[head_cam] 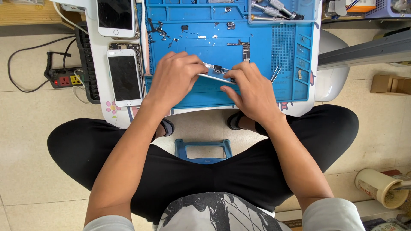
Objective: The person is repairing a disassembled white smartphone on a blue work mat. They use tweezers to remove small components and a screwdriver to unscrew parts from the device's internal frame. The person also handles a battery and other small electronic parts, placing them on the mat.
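Two hands, left (173, 77) and right (252, 92), pinch a thin phone part (216, 73) over a blue mat (291, 55), loose screws (160, 31) beyond them, two whole phones (124, 77) left, disassembly seemingly well underway.

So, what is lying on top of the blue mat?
On the blue mat lie small screws and parts, a circuit board and tweezers. Both hands hold a thin phone part, covering the mat beneath.

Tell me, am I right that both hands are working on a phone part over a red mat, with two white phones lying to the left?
Not quite: the head view shows the mat is blue, not red. Both the left hand and right hand do hold the phone part over it, and two white phones lie to the left.
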